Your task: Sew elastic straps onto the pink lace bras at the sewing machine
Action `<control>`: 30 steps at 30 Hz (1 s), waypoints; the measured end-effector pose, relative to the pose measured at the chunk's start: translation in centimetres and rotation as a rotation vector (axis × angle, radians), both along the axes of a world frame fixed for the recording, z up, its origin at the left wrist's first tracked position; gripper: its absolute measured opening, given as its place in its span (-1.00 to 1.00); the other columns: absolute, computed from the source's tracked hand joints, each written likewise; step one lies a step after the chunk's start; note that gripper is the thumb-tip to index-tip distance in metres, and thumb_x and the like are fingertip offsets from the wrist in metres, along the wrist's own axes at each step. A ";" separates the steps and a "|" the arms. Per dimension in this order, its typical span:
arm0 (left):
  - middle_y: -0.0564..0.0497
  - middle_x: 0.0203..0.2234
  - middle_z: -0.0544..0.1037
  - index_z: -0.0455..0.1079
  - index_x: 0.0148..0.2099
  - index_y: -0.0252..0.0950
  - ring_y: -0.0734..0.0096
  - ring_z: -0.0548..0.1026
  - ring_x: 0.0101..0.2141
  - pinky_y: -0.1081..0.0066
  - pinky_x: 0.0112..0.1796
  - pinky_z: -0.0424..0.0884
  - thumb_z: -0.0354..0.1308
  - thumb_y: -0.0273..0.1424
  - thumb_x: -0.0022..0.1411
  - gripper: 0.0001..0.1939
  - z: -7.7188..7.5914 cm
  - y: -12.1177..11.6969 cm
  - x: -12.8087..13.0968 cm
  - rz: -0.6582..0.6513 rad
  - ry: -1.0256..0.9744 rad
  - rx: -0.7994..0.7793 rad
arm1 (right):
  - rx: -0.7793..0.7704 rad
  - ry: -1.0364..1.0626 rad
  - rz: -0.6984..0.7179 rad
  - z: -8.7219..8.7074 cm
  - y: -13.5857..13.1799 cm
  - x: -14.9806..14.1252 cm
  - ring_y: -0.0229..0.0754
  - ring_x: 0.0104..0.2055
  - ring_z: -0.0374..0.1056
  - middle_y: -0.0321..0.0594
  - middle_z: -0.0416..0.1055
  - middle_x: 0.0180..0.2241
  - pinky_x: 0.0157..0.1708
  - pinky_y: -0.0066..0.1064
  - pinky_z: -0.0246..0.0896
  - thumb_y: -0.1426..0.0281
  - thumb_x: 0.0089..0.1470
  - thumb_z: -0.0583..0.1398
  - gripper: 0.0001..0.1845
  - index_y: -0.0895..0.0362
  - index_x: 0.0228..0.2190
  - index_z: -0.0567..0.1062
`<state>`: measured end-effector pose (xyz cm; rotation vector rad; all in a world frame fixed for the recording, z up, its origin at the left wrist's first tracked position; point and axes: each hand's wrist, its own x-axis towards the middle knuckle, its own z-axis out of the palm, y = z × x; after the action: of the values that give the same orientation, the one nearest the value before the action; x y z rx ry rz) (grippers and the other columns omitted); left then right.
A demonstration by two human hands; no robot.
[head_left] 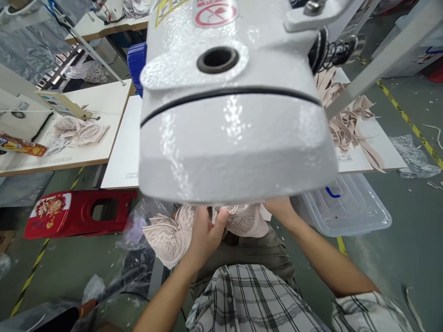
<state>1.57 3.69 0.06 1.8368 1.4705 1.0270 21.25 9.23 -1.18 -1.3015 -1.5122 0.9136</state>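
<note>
A large white sewing machine head [235,147] fills the middle of the view and covers what lies behind it. Below its lower edge hangs a beige lace bra [169,240], its cups spread to both sides above my lap. My left hand [207,230] is closed on the bra between the cups, thumb and fingers pressed to the fabric. At the bra's right side is my right hand [279,210]; the machine head hides its fingers, so their grip cannot be seen.
Beige fabric strips [349,124] lie heaped on the table at right. A lidded clear plastic box [346,207] stands on the floor below. To the left are a red stool [114,212] and another table [100,101] with lace pieces [83,131] and a snack packet [22,145].
</note>
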 end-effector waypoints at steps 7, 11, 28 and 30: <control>-0.13 -0.17 0.52 0.31 0.01 -0.26 0.17 0.51 -0.13 0.20 -0.09 0.44 0.06 -0.03 0.34 -0.58 -0.6 0.7 0.1 0.061 -0.248 -0.159 | 0.026 0.130 0.008 -0.1 -2.5 -0.3 -0.16 -0.32 0.37 -0.11 0.43 -0.19 -0.26 -0.24 0.39 0.01 0.14 0.20 -0.62 0.06 -0.26 0.40; -0.09 -0.24 0.51 0.30 -0.01 -0.28 0.27 0.51 -0.24 0.31 -0.21 0.45 0.08 -0.01 0.33 -0.56 -0.2 0.6 0.3 0.097 -0.320 -0.117 | 0.062 0.111 0.003 0.2 -2.8 -0.5 -0.12 -0.26 0.38 -0.12 0.43 -0.24 -0.25 -0.25 0.36 -0.02 0.11 0.21 -0.60 0.06 -0.32 0.35; -0.02 -0.37 0.48 0.29 -0.14 -0.28 0.38 0.49 -0.36 0.41 -0.32 0.43 0.07 -0.04 0.35 -0.63 1.1 0.8 0.8 0.092 -0.291 -0.018 | 0.098 0.062 0.039 -0.7 -3.4 0.3 -0.13 -0.25 0.39 -0.14 0.41 -0.23 -0.20 -0.24 0.36 0.04 0.12 0.23 -0.63 0.06 -0.24 0.37; -0.03 -0.36 0.50 0.30 -0.14 -0.28 0.37 0.50 -0.35 0.41 -0.31 0.43 0.07 -0.04 0.35 -0.63 1.1 0.7 0.7 0.098 -0.282 -0.030 | 0.104 0.051 0.047 -0.6 -3.4 0.4 -0.12 -0.26 0.39 -0.13 0.41 -0.23 -0.20 -0.24 0.37 0.03 0.12 0.22 -0.61 0.06 -0.22 0.38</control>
<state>2.26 4.42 1.19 1.5381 1.4061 1.2483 21.68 5.82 -1.83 -1.1636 -1.5356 0.8795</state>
